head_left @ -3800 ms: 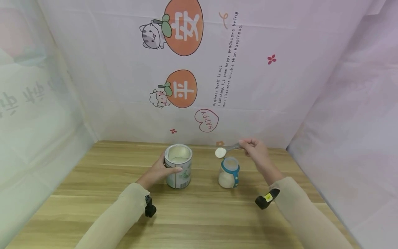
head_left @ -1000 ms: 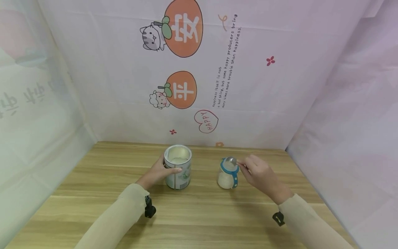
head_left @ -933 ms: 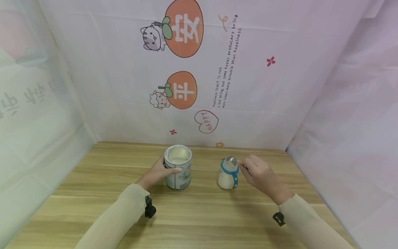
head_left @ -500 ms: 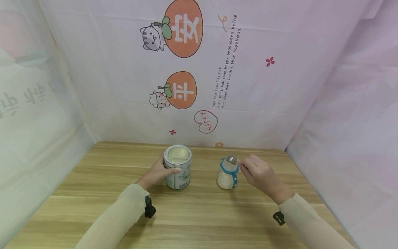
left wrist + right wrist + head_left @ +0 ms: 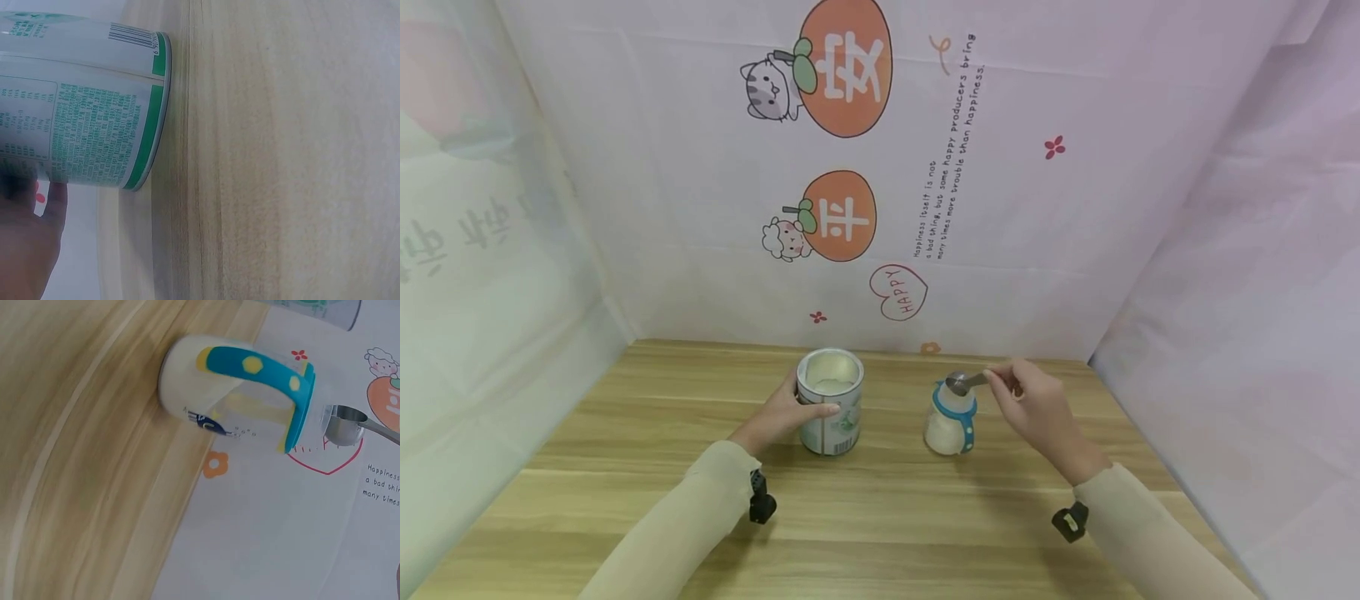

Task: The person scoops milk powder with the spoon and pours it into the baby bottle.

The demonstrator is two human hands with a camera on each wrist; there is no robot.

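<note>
My left hand grips the side of a white and green milk powder can, thumb across its front. The can stands upright without a lid, with pale powder inside. In the left wrist view, fingers touch the can's printed wall. My right hand pinches the handle of a metal measuring spoon. Its bowl is just above the mouth of a baby bottle, and bare metal shows inside. The bottle, with a blue handle, stands upright, holding white powder.
A wooden table lies under everything. Behind it rises a white printed cloth, with pale cloth walls at both sides. Black wrist cameras sit on both cuffs.
The spoon, earlier heaped with white powder left of the bottle's mouth, was tipped over it and now shows bare metal. My right hand has risen slightly. The left hand and can stay still.
</note>
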